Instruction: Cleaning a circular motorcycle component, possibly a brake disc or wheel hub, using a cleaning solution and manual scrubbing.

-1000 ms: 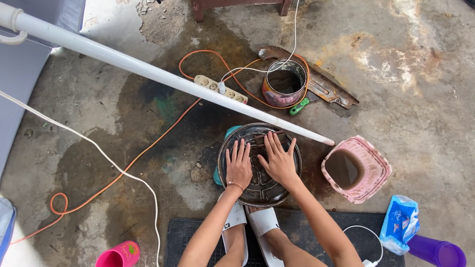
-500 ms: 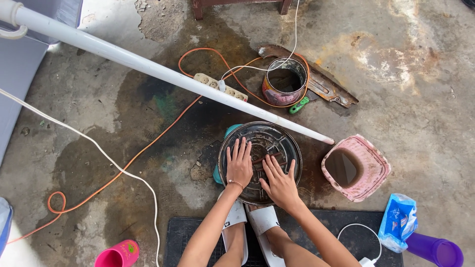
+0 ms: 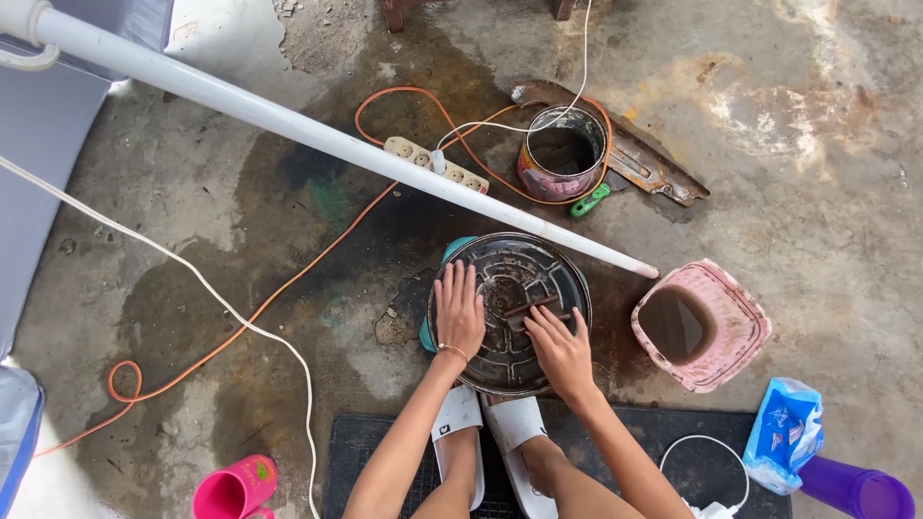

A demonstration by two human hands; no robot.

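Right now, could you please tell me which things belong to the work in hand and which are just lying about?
In hand:
left hand, flat on the round dark pan
right hand, on the small brown block

Lying about:
white pipe
power strip
orange cable
rusty tin
pink basket
pink cup
purple cup
blue packet

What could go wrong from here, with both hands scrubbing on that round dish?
1. The power strip with a plug in it lies on the floor beside a wet patch; splashes may reach it.
2. The round dish rests on a teal base; pressure from the left hand and right hand might tip it.
3. The white pole ends close above the dish and could be knocked.
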